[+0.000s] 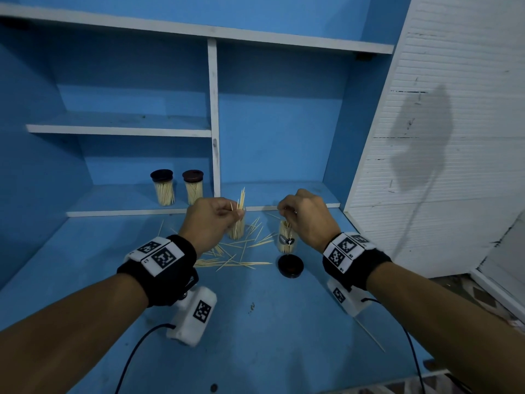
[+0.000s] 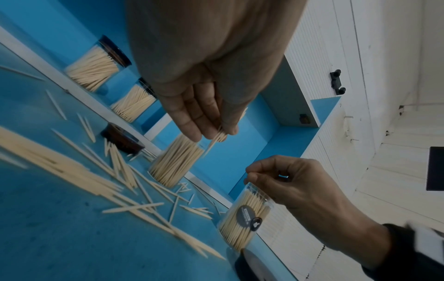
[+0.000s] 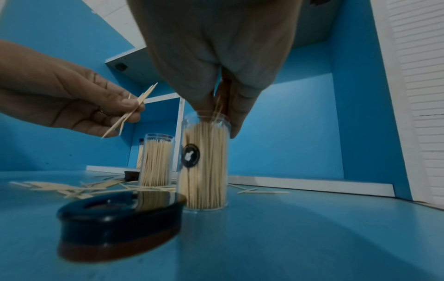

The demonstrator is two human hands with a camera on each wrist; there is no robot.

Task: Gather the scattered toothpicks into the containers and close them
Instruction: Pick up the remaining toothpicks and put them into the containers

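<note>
My left hand (image 1: 211, 220) pinches a small bundle of pale wooden toothpicks (image 3: 134, 109) between thumb and fingertips, roughly four of them, just above the unlabelled clear plastic container (image 3: 157, 160), which stands open and full. My right hand (image 1: 305, 220) has its thumb and fingers drawn narrow at the mouth of the second open clear container, the one with a round dark label (image 3: 204, 163); a thin toothpick or two seems to be between them, though blur keeps me from counting.

Two dark round lids lie off the containers on the blue tabletop (image 1: 255, 336): one (image 1: 290, 266) just in front of the labelled container, the other (image 2: 122, 140) behind the loose pile. The scattered toothpicks (image 1: 235, 258) lie in a fan between and in front of the two open containers, too many and too overlapped to count, with one stray (image 1: 370, 335) well apart near my right forearm.

On the low shelf behind stand two more filled containers with dark lids on (image 1: 164, 187), (image 1: 193, 186), side by side.
</note>
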